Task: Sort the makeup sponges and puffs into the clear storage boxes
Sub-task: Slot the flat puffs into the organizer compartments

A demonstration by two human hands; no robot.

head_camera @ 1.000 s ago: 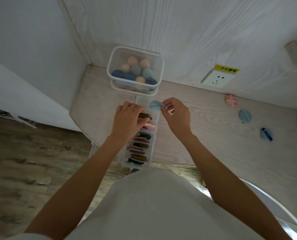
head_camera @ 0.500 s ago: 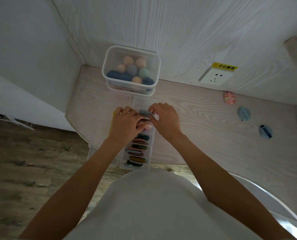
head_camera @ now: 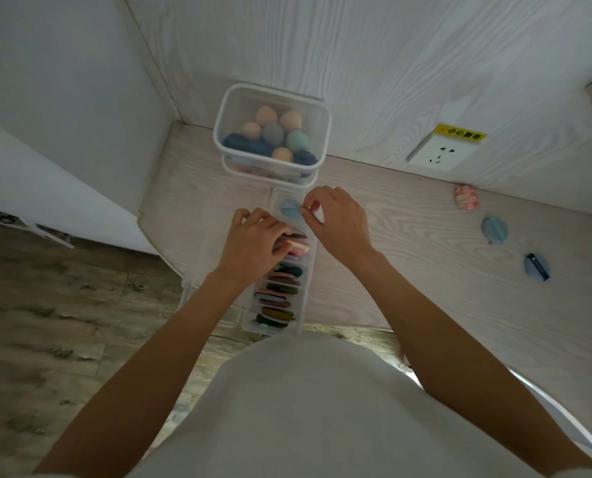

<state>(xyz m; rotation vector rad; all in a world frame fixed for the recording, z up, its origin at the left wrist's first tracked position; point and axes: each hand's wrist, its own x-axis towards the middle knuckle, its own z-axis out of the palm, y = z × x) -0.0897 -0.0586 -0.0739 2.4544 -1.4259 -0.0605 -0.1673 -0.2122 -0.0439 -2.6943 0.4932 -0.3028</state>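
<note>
A long clear storage box (head_camera: 306, 294) lies on the pale wooden desk and holds a row of flat puffs standing on edge. My left hand (head_camera: 253, 246) reaches into its middle, fingers and thumb curled on a pink puff (head_camera: 299, 248) in the row. My right hand (head_camera: 339, 222) pinches a light blue puff (head_camera: 289, 209) by its edge at the far end of the same box. Behind it stand two stacked clear boxes (head_camera: 327, 132); the upper one holds several egg-shaped sponges.
Three loose puffs lie on the desk to the right: a pink patterned puff (head_camera: 466, 197), a blue puff (head_camera: 494, 229) and a blue puff with a dark strap (head_camera: 536, 266). A wall socket (head_camera: 441, 153) sits on the back panel. The desk's edge runs along the left.
My right hand brought the light blue puff down from above the long box into its far end. My left hand stayed on the row of puffs.
</note>
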